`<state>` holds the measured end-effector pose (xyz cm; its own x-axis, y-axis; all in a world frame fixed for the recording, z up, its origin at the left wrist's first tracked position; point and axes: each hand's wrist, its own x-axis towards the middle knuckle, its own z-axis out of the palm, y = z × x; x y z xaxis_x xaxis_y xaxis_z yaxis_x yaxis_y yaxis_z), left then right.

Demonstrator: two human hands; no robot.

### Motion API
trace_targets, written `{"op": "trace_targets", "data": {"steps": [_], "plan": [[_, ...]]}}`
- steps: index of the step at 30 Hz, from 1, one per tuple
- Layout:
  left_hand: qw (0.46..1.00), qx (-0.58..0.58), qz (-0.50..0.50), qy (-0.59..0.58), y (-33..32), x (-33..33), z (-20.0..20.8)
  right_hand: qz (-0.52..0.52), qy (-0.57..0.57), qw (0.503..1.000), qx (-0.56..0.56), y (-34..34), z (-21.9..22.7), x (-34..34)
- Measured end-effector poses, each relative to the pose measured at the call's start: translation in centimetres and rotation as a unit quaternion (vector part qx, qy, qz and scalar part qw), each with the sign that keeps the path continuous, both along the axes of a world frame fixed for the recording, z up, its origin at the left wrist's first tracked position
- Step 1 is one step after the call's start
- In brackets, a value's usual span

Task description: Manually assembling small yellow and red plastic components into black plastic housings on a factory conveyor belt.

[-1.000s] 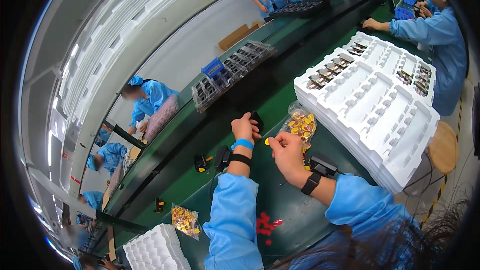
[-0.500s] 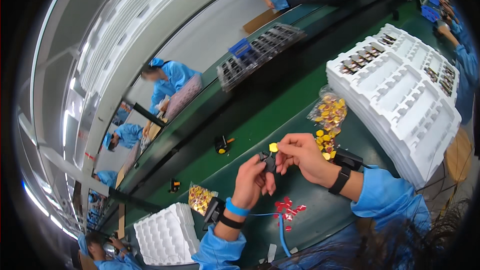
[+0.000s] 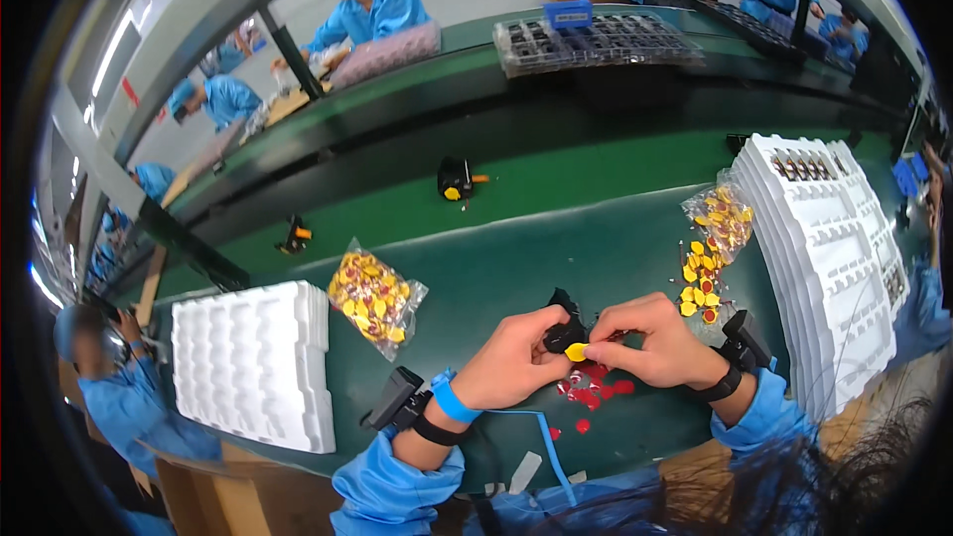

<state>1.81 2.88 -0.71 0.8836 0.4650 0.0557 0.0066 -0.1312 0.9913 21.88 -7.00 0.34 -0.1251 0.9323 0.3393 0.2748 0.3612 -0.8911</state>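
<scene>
My left hand (image 3: 511, 357) is closed around a small black moulded part (image 3: 564, 328), with the thumb along its top. Between the thumb and finger of my right hand (image 3: 660, 342) is a small yellow hexagonal piece (image 3: 576, 351). The yellow piece lies at the black part's lower face; whether it sticks there I cannot tell. Red flat discs (image 3: 584, 395) are scattered on the green work surface just under my hands. A loose group of yellow pieces (image 3: 703, 278), some showing red, lies beyond my right hand.
Clear bags of yellow pieces lie at the left (image 3: 372, 298) and right (image 3: 723, 213). Stacked white trays stand at the left (image 3: 253, 362) and right (image 3: 824, 268). Black parts (image 3: 455, 179) sit on the green belt. Co-workers (image 3: 372, 5) in blue work beyond it.
The view has swung round and levelled. My right hand has brought the yellow piece from just above the black part onto or against it; my left hand still holds the part.
</scene>
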Motion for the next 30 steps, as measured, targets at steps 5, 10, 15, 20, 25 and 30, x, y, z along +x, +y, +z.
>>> {"op": "trace_targets", "data": {"steps": [5, 10, 15, 20, 25, 30], "plan": [[0.998, 0.047, -0.022, 0.027, -0.2, -0.4, 0.6, -0.016, -0.063, 0.998, -0.004, -0.1, 0.3, -0.5], [0.996, 0.013, -0.047, 0.071, -0.5, -0.4, 1.7, -0.047, -0.076, 0.995, 0.045, -0.4, 0.5, -0.7], [0.995, 0.062, -0.045, 0.066, -0.6, -0.4, 2.3, -0.052, -0.07, 0.995, 0.051, -0.5, 0.1, -0.6], [0.993, 0.079, -0.073, 0.045, -0.3, -0.6, 2.9, -0.115, 0.056, 0.99, 0.06, -0.1, -0.2, -1.8], [0.994, -0.007, -0.112, 0.015, -0.9, -1.5, 3.0, 0.018, 0.049, 0.999, -0.005, -0.2, 0.4, -0.8], [0.998, 0.035, -0.047, -0.034, -2.3, -0.8, 3.3, -0.048, -0.029, 0.996, 0.068, -1.0, -0.5, -0.6]]}}
